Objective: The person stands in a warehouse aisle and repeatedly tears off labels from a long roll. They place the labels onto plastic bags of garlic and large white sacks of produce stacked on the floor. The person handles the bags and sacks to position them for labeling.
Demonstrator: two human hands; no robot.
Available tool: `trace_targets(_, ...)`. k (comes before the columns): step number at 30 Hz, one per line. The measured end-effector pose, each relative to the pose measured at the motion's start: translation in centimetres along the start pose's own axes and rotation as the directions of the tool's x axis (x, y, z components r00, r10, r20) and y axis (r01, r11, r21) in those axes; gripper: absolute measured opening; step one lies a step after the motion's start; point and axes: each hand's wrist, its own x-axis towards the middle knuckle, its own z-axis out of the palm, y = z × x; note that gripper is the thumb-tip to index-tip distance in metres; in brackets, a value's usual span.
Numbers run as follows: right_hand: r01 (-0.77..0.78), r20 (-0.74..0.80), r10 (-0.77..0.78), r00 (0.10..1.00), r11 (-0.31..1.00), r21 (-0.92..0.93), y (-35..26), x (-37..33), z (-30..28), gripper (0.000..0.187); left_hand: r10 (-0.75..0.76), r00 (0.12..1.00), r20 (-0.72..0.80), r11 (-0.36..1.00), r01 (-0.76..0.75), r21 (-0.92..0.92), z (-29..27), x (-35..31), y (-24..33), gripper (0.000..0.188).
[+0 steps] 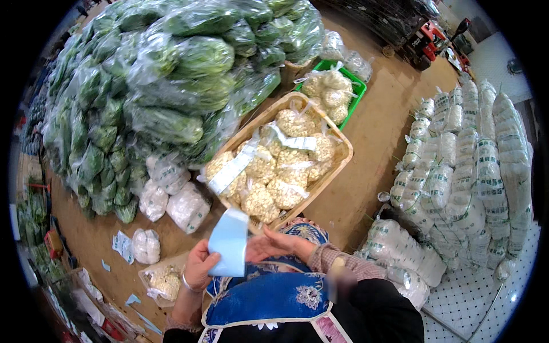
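My left hand [198, 265] pinches a light blue sheet of paper [228, 244] by its left edge, in front of my blue apron [263, 303]. Just right of the sheet, my right hand [273, 244] is stretched out with its palm turned up. Its fingertips come close to the sheet; whether they touch it I cannot tell. Beyond both hands stands a tan plastic crate [338, 170] with several clear bags of small pale pieces [261, 203], which look like peeled garlic cloves. White-and-blue printed strips [234, 166] lie on some bags.
Plastic-wrapped green leafy vegetables [177, 74] are heaped at the far left. White bags [189, 207] sit below them. A green crate [355, 103] stands behind the tan one. Long wrapped white packs [457, 154] are stacked at right. Another bag [163, 281] and paper scraps [132, 299] lie at left.
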Motion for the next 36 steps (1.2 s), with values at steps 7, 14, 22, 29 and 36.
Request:
trace_targets(7,0.551,-0.172,-0.525,0.833,0.815,0.179,-3.1,7.1,9.3,0.067,-0.055,0.924,0.378,0.843,-0.16,0.513,-5.3,-5.6,0.9,0.022)
trace_targets(14,0.764,-0.197,-0.758,0.622,0.643,-0.064,-4.1,3.9,13.9,0.057,-0.035,0.963,0.266,0.702,-0.166,0.693,-11.2,-9.4,0.8,0.015)
trace_targets(22,0.887,-0.188,-0.901,0.391,0.424,-0.186,-4.6,-4.1,16.8,0.05,0.017,0.975,0.223,0.736,-0.163,0.657,-13.1,-10.6,0.8,0.014)
trace_targets(29,0.936,-0.228,-0.958,0.172,0.231,-0.266,-2.2,-14.3,16.8,0.048,-0.131,0.957,0.258,0.778,-0.062,0.625,-7.5,-9.8,0.9,0.013)
trace_targets(36,0.903,-0.234,-0.952,-0.196,-0.082,-0.422,2.6,-27.6,17.2,0.044,-0.143,0.955,0.259,0.53,-0.147,0.835,-7.8,-5.1,-0.7,0.013)
